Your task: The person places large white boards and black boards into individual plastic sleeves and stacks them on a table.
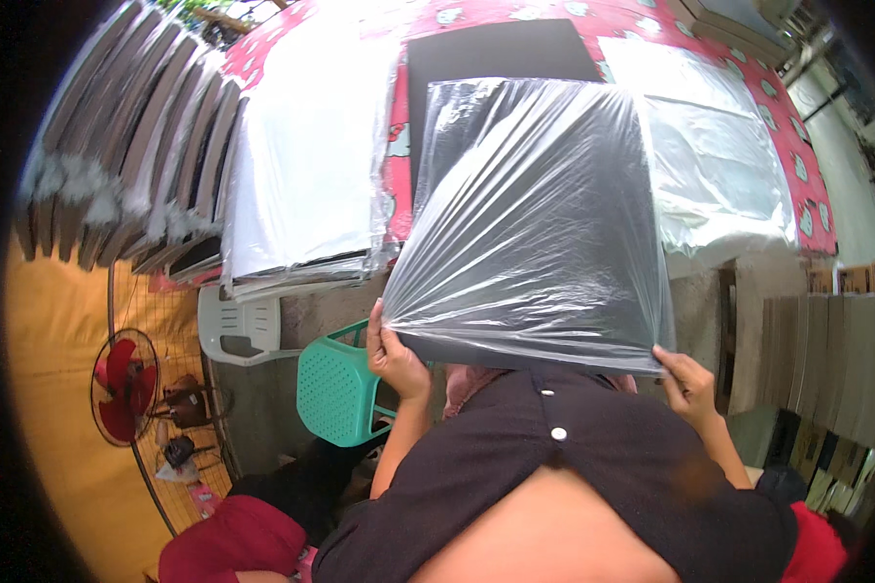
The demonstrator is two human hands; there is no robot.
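A clear plastic bag (544, 223) is stretched around a flat black board (457, 352) in front of my body. Tight creases fan out from its near left corner, where my left hand (396, 361) pinches the plastic, fingers closed. At the near right corner my right hand (688, 383) grips the bag's edge between thumb and fingers. The board's near edge lies close to my waist, and its far part rests over the table. Beneath its far end, another black sheet (501, 49) lies on the table.
A pile of plastic-wrapped sheets (306, 175) lies left on the pink patterned tablecloth (399, 194), with clear bags (719, 160) on the right. Stacked boards (131, 126) rise at far left. Below stand a green stool (335, 394), white chair (238, 325) and red-bladed fan (124, 389). Another person (233, 539) is at lower left.
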